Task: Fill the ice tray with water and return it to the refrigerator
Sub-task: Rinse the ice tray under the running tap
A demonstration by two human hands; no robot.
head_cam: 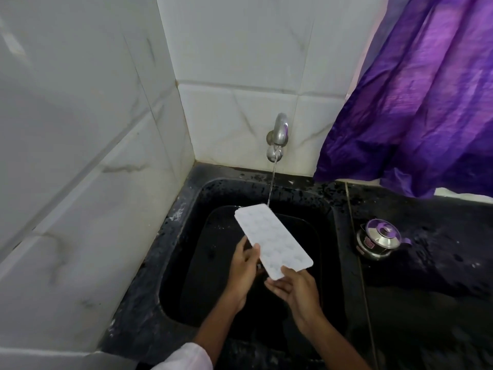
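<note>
Two hands hold the ice tray (272,240) over the sink (176,236). The left hand (244,265) pinches one long edge, with its thumb lying on the top face and its fingers curled beneath. The right hand (296,287) pinches the near short end, thumb on top and fingers spread under it. From the right hand the white tray stretches away toward 11 o'clock. It sits at about 2 o'clock from the left hand, with its face of round pockets turned up and slightly tilted. A thin stream of water (272,182) lands on the tray's far corner, falling from the metal tap (278,130) on the wall at 12 o'clock. A pale sleeve (186,356) shows on the left arm at 6 o'clock. At 3 o'clock from the tray, well apart on the dark speckled counter (426,276), stands a steel pot (378,240) with its lid on. A purple curtain (416,102) hangs at 1 o'clock, and white marbled tiles (80,129) fill the wall from 9 to 12 o'clock.
</note>
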